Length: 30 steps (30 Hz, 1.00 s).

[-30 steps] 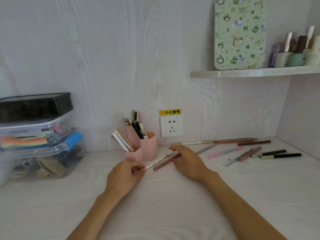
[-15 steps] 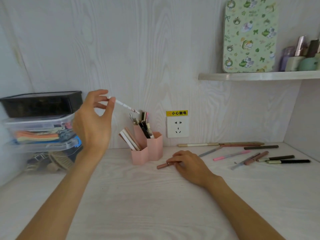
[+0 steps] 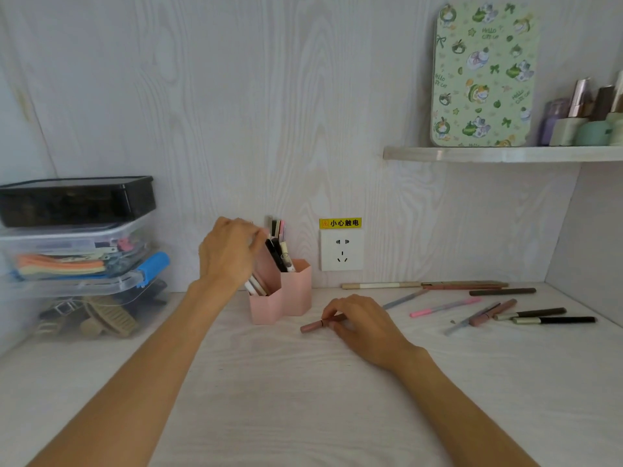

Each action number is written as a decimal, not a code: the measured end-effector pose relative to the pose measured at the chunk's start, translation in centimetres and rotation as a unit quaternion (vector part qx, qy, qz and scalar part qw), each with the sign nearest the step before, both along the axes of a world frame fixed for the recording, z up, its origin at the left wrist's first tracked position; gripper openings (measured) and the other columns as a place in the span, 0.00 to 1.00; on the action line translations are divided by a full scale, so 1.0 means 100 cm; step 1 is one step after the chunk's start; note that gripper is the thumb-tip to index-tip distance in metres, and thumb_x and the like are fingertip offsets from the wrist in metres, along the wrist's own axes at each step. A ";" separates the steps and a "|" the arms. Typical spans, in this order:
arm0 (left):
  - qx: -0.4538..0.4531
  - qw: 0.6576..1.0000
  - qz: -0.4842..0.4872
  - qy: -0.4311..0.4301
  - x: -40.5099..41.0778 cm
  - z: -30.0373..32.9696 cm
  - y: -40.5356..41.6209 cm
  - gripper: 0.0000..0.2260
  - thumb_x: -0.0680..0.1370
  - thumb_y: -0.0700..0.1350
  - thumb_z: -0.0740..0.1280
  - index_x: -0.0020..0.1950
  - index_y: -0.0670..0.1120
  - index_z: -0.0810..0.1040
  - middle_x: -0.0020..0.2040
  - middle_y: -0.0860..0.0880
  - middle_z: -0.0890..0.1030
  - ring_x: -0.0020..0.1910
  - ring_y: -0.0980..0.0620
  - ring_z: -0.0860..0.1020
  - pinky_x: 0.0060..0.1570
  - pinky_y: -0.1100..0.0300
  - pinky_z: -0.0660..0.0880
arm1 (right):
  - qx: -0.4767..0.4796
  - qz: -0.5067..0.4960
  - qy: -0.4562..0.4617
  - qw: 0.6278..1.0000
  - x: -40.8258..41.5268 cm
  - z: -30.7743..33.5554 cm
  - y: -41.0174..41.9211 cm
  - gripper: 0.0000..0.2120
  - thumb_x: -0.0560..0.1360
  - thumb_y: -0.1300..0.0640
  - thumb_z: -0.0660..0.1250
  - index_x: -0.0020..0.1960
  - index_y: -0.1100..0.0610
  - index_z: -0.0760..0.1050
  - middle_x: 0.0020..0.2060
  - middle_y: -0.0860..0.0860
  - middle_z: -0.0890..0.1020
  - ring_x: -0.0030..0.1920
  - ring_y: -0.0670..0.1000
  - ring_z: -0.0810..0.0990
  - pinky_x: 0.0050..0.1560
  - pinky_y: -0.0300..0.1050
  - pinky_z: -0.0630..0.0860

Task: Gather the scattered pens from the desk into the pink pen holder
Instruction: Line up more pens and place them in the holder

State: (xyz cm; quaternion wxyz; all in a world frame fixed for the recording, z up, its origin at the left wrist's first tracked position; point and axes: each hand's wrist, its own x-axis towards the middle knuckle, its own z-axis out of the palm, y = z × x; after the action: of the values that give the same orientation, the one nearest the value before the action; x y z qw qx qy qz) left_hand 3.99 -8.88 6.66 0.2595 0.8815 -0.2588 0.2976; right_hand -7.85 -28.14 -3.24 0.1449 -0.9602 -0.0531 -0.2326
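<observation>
left hand (image 3: 229,254) grip unclear over the pink pen holder (image 3: 281,298); right hand (image 3: 362,323) pinches a brown pen (image 3: 322,323), ready to lift.

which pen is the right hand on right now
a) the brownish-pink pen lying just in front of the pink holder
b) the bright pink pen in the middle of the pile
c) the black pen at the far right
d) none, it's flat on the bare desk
a: the right hand has its fingers curled over the brownish-pink pen lying on the desk in front of the pink pen holder; the black pen and bright pink pen lie untouched further right.
</observation>
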 end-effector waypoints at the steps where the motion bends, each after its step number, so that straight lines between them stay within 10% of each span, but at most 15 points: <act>1: 0.040 0.999 -0.005 0.015 0.003 -0.004 0.000 0.15 0.80 0.52 0.58 0.56 0.49 0.81 0.61 0.49 0.79 0.63 0.46 0.69 0.52 0.52 0.67 | -0.006 0.000 0.003 1.000 0.000 0.000 0.001 0.06 0.76 0.55 0.62 0.51 0.50 0.76 0.47 0.46 0.82 0.50 0.48 0.77 0.51 0.38 0.66; 6: 0.001 0.998 -0.025 -0.052 -0.007 -0.027 0.003 0.17 0.80 0.49 0.60 0.68 0.47 0.71 0.68 0.48 0.72 0.68 0.46 0.66 0.63 0.51 0.64 | -0.045 0.000 0.000 0.999 -0.003 0.003 0.001 0.14 0.78 0.58 0.59 0.62 0.48 0.73 0.54 0.46 0.80 0.54 0.48 0.75 0.49 0.36 0.62; 11: -0.157 0.987 0.014 0.039 -0.030 -0.076 0.024 0.16 0.75 0.52 0.67 0.58 0.49 0.69 0.54 0.51 0.76 0.51 0.49 0.75 0.43 0.54 0.74 | -0.078 -0.005 -0.037 0.996 -0.005 0.007 0.004 0.15 0.79 0.59 0.57 0.62 0.50 0.74 0.54 0.49 0.78 0.54 0.51 0.75 0.50 0.39 0.66; 15: -0.128 0.974 -0.007 0.187 -0.023 -0.093 0.036 0.24 0.69 0.60 0.70 0.59 0.52 0.67 0.51 0.56 0.74 0.51 0.53 0.74 0.45 0.57 0.71 | 0.194 -0.044 -0.202 0.959 -0.009 0.025 0.011 0.09 0.77 0.62 0.62 0.54 0.50 0.73 0.46 0.44 0.79 0.47 0.42 0.78 0.50 0.35 0.75; 19: -0.161 0.959 -0.022 0.232 -0.019 -0.092 0.024 0.26 0.69 0.63 0.69 0.60 0.51 0.69 0.52 0.53 0.77 0.49 0.52 0.75 0.44 0.58 0.71 | 0.395 -0.023 -0.264 0.880 -0.008 0.057 0.020 0.20 0.77 0.63 0.61 0.67 0.52 0.61 0.46 0.44 0.77 0.47 0.44 0.80 0.50 0.40 0.79; 25: -0.133 0.973 -0.035 0.183 -0.017 -0.097 0.028 0.19 0.74 0.60 0.64 0.59 0.50 0.71 0.56 0.51 0.77 0.53 0.49 0.75 0.46 0.53 0.73 | 0.351 -0.031 -0.324 0.878 0.025 0.092 0.041 0.26 0.78 0.63 0.61 0.71 0.48 0.57 0.48 0.52 0.78 0.44 0.48 0.82 0.42 0.37 0.80; 30: -0.138 0.973 -0.037 0.183 -0.022 -0.097 0.031 0.24 0.74 0.57 0.66 0.66 0.48 0.68 0.61 0.48 0.76 0.59 0.48 0.73 0.52 0.54 0.71 | 0.191 -0.054 -0.200 0.959 0.058 0.079 0.070 0.25 0.76 0.61 0.62 0.68 0.45 0.59 0.49 0.49 0.80 0.41 0.45 0.83 0.40 0.39 0.79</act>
State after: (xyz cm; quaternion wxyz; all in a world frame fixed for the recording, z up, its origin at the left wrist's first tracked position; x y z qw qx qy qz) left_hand 1.80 -5.77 -3.06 0.4324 0.8664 -0.1963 0.1545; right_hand -2.02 -21.19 4.68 0.2996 -0.8500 0.0160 -0.4330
